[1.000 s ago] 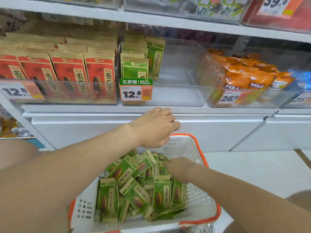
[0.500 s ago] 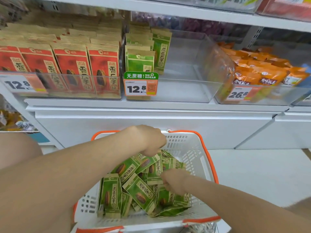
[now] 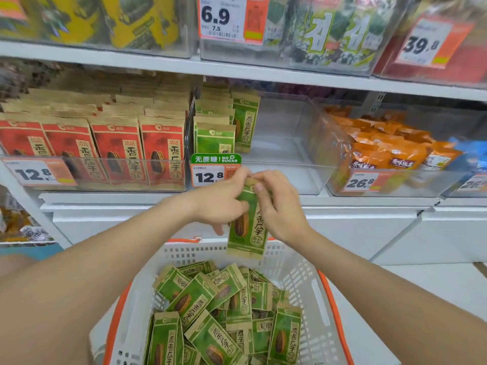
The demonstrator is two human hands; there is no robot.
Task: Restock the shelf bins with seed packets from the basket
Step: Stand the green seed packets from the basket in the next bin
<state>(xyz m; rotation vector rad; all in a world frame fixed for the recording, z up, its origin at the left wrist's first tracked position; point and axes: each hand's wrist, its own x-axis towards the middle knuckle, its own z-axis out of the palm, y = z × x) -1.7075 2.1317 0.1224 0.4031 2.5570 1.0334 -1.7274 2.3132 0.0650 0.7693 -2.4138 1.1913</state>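
Just above white basket [image 3: 297, 262], left hand [image 3: 218, 201] and right hand [image 3: 279, 209] meet, both pinching one green seed packet [image 3: 247, 227] upright. Beyond basket, clear bin [image 3: 276, 177] holds few stocked packets [image 3: 214, 139]. Loose packets [image 3: 210, 312] heaped inside basket; restocking looks barely begun.

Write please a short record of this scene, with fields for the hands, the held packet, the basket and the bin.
left hand: grips the packet's upper part
right hand: pinches the packet's top
packet: green, upright, held above the basket
basket: white, orange rim; holds a pile of green packets
bin: clear; green stock stands only at its left side
tag: 12.8
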